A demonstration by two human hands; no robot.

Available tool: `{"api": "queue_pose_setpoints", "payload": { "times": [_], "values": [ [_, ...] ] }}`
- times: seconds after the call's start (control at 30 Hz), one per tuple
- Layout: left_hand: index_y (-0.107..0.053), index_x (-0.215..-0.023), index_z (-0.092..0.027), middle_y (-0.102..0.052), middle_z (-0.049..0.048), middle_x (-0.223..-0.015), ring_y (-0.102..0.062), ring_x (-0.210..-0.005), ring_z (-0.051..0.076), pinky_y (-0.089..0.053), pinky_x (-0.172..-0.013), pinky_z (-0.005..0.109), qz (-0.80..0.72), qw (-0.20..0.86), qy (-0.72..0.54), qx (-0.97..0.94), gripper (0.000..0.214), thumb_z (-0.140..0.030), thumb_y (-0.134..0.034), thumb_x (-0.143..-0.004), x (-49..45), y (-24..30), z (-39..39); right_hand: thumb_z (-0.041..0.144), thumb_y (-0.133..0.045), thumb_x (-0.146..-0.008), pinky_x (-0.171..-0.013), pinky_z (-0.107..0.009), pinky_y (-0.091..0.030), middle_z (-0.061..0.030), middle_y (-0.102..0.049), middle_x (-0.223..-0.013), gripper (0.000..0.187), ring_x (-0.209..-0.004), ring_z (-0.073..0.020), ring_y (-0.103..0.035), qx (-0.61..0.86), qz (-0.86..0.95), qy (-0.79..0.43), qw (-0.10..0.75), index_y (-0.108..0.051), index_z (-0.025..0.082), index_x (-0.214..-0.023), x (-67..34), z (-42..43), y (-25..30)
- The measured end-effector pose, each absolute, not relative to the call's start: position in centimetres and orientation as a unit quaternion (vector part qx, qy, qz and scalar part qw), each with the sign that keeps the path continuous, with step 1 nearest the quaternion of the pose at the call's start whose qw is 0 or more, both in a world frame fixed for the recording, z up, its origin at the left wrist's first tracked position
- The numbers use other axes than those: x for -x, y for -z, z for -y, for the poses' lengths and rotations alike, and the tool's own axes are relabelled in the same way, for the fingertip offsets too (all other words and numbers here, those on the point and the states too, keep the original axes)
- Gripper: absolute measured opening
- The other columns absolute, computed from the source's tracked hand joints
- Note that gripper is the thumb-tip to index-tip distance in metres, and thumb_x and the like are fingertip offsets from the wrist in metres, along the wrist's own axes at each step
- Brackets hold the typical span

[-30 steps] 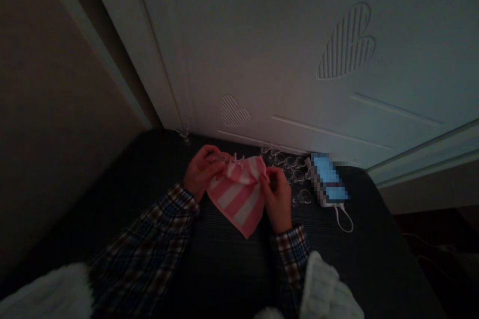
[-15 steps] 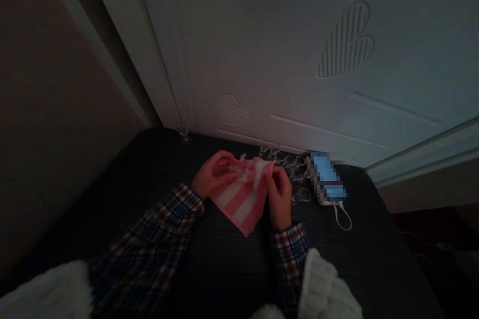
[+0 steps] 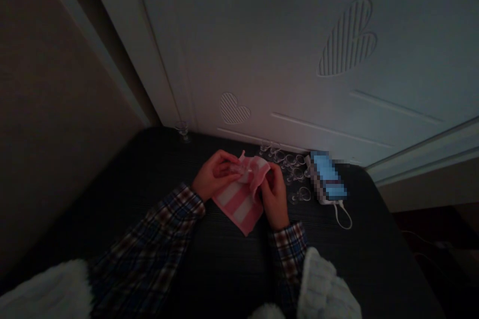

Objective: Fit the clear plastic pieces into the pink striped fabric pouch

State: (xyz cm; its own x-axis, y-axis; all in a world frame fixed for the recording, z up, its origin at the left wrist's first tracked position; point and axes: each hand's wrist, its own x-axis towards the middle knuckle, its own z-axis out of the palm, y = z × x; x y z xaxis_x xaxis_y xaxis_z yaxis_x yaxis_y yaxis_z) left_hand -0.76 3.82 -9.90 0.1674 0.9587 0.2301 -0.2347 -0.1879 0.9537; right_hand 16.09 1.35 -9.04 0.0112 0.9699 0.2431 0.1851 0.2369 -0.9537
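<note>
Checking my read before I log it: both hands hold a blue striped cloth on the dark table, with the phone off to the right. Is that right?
Not quite. The cloth is pink striped, not blue, as the head view shows. Left hand and right hand hold it on the dark table, phone to the right.

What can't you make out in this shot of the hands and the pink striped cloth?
Head view, very dim:
- Small clear thing at the left hand: too small and dark to name.
- Top of the cloth: bunched between the left and right hand, its inside hidden.
- Phone screen: pixelated.
- Clear pieces by the door: too faint to count.
</note>
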Motion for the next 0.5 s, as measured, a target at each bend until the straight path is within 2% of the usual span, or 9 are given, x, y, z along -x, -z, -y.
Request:
{"api": "queue_pose_setpoints", "payload": {
  "times": [0.13,0.3,0.5],
  "values": [
    [-0.049,-0.089,-0.015,-0.055,0.0019,-0.096,-0.059,-0.084,0.013,-0.051,-0.076,0.027,-0.335,0.538,-0.556,-0.538,0.034,-0.014,-0.071,-0.063,0.6,9.9,-3.6,0.031,-0.039,-0.087,-0.064,-0.022,-0.04,-0.0013,-0.058,-0.086,0.022,-0.072,-0.0116,-0.053,0.488,0.632,-0.362,0.481,-0.05,0.019,-0.101,-16.2,-1.3,8.6],
    [-0.05,-0.09,-0.017,-0.056,0.0033,-0.097,-0.059,-0.087,0.015,-0.051,-0.077,0.03,-0.359,0.504,-0.533,-0.577,0.033,-0.02,-0.071,-0.065,0.0,10.0,-3.2,0.032,-0.032,-0.09,-0.065,-0.024,-0.037,-0.0011,-0.054,-0.078,0.023,-0.071,-0.012,-0.051,0.516,0.672,-0.284,0.45,-0.051,0.018,-0.086,-16.0,-1.1,8.5],
    [-0.054,-0.088,-0.015,-0.062,0.0033,-0.084,-0.061,-0.074,0.014,-0.051,-0.069,0.029,-0.432,0.373,-0.478,-0.668,0.034,-0.03,-0.072,-0.064,-0.3,8.8,-2.5,0.03,-0.027,-0.091,-0.064,-0.025,-0.037,-0.0036,-0.055,-0.081,0.025,-0.072,-0.0139,-0.053,0.568,0.679,-0.201,0.419,-0.048,0.018,-0.092,-15.6,-1.0,9.1]
  ]
}}
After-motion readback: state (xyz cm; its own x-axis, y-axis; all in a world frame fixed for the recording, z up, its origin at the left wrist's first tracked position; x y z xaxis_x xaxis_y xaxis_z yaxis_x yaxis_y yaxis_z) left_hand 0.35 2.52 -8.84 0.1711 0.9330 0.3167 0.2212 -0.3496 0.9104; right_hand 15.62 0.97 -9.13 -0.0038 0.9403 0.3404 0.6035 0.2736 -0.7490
